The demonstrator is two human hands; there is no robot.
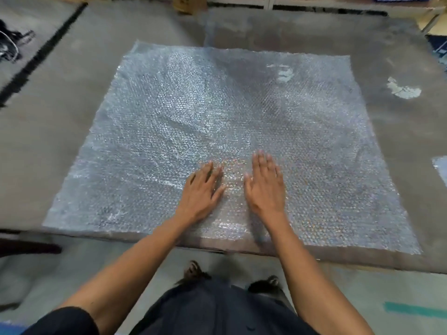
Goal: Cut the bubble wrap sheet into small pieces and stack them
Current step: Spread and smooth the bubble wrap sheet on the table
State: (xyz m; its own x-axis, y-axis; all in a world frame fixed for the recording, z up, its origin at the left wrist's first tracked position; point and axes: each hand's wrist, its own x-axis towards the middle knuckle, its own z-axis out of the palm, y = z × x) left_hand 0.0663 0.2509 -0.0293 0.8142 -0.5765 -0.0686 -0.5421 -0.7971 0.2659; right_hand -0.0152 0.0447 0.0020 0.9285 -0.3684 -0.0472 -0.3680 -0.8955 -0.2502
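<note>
A large clear bubble wrap sheet [217, 122] lies spread flat over a grey table [399, 131], reaching almost to the near edge. My left hand [202, 189] rests palm down on the sheet near its front middle, fingers straight and pointing away from me. My right hand [264, 184] lies flat on the sheet just to the right of it, fingers straight too. A narrow strip of wrap shows between the two hands. No cutting tool is in view.
A white worn patch [402, 89] marks the table at the right. A bit of clear plastic [440, 168] shows at the right edge. A cardboard box [188, 4] stands beyond the far edge. A dark cable bundle [11, 44] lies far left. My feet stand on the floor below.
</note>
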